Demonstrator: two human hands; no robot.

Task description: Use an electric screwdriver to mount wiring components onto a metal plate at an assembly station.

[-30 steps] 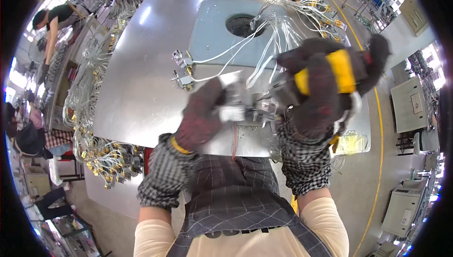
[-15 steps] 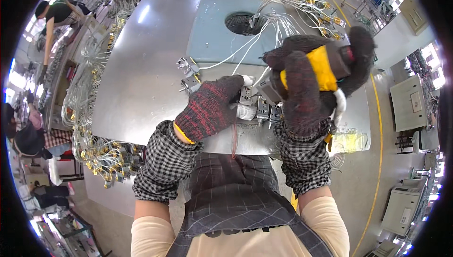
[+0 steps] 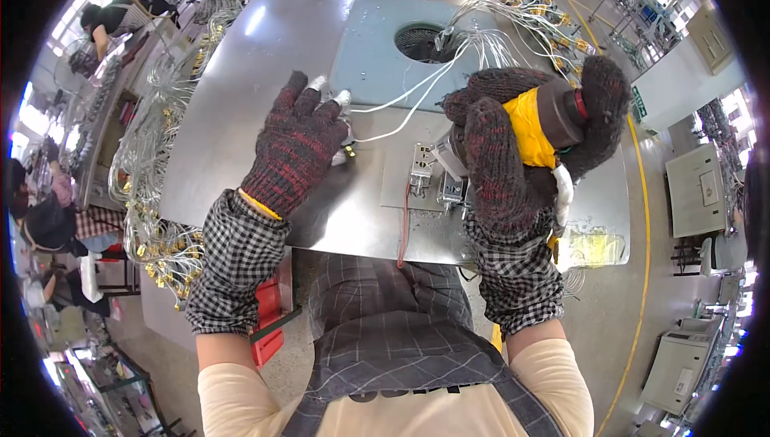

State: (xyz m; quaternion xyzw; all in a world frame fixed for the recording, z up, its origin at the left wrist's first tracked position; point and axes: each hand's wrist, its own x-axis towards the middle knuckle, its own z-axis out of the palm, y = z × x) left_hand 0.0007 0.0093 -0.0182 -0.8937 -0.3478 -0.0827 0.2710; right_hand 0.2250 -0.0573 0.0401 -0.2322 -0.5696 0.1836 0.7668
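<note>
Our right hand point(image 3: 513, 156) has a closed grip on the yellow driver point(image 3: 553, 120), its tip at the small terminal block point(image 3: 423, 168) on the desk point(image 3: 241, 76). Our left hand point(image 3: 297, 144) presses flat on white wires point(image 3: 401, 100), fingers seemingly holding nothing. A tug might snag those wires or slip the tip.

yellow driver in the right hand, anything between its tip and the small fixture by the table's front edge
Nothing visible. The right hand holds the driver with its tip right at the fixture. The white wires run past on the left, under the left hand.
</note>
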